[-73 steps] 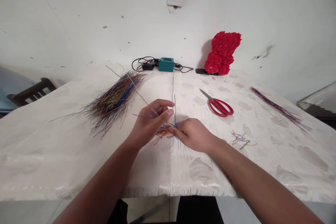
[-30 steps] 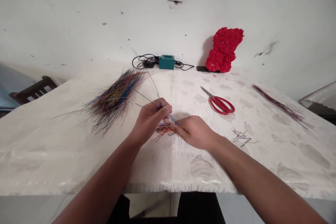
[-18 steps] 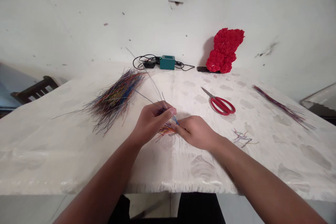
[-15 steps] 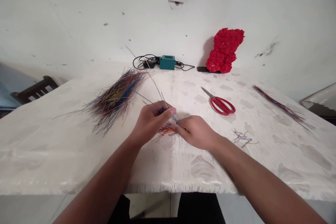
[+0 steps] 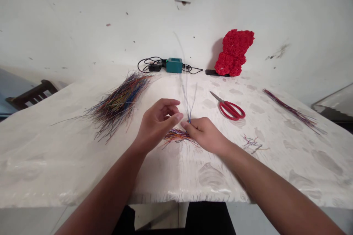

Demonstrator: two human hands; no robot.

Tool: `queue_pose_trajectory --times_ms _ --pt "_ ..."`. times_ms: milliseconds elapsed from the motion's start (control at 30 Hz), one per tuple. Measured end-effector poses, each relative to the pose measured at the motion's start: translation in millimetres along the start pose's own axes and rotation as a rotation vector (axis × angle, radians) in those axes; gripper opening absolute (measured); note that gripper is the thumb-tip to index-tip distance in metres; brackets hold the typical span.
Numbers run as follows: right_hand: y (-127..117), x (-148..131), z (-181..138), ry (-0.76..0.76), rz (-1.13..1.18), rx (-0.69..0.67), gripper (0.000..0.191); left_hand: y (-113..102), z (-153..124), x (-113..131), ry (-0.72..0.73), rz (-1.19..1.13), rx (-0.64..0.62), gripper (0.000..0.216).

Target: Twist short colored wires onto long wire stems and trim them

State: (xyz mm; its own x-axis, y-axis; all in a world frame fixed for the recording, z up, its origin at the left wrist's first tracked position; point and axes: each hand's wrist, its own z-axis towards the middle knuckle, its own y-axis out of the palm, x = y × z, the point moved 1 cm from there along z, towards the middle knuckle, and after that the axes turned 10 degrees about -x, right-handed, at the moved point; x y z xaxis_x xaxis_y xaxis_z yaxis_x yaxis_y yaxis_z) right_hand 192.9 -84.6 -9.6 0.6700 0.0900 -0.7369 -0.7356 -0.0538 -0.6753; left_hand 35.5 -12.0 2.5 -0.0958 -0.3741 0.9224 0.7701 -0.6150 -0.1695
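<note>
My right hand (image 5: 204, 132) pinches a few thin wires (image 5: 188, 107) between thumb and fingers; their blue and whitish ends stand up above it, the longest blurred. Just to the left, my left hand (image 5: 162, 119) has its fingers curved and apart, with nothing between them. Below both hands lies a small bunch of short coloured wires (image 5: 178, 136), red, yellow and purple, partly covered by the right hand. A large loose heap of multicoloured wires (image 5: 121, 102) lies to the left of my left hand.
Red-handled scissors (image 5: 231, 109) lie right of the hands, near wire scraps (image 5: 253, 143). Farther right is a thin wire bundle (image 5: 289, 110). Along the wall stand a teal box (image 5: 174, 65) with black cables, a red flower-covered figure (image 5: 234, 53) and a dark flat object (image 5: 211, 72).
My left hand has let go of the wires and opened, a little left of them. The wire ends have swung from leaning left to nearly upright. My right hand keeps its pinch.
</note>
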Motion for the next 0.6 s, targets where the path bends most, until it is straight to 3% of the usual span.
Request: queue_pose_trajectory --times_ms 233,300,600 --pt "-6 2 3 0.004 0.431 0.09 0.05 9 -4 -5 0.162 0.502 -0.179 0.009" --pt "-3 4 3 0.001 0.467 0.084 0.05 10 -4 -7 0.202 0.571 -0.206 0.003" --pt "5 7 5 -0.024 0.445 0.101 0.051 14 -4 -13 0.22 0.674 -0.296 0.021"
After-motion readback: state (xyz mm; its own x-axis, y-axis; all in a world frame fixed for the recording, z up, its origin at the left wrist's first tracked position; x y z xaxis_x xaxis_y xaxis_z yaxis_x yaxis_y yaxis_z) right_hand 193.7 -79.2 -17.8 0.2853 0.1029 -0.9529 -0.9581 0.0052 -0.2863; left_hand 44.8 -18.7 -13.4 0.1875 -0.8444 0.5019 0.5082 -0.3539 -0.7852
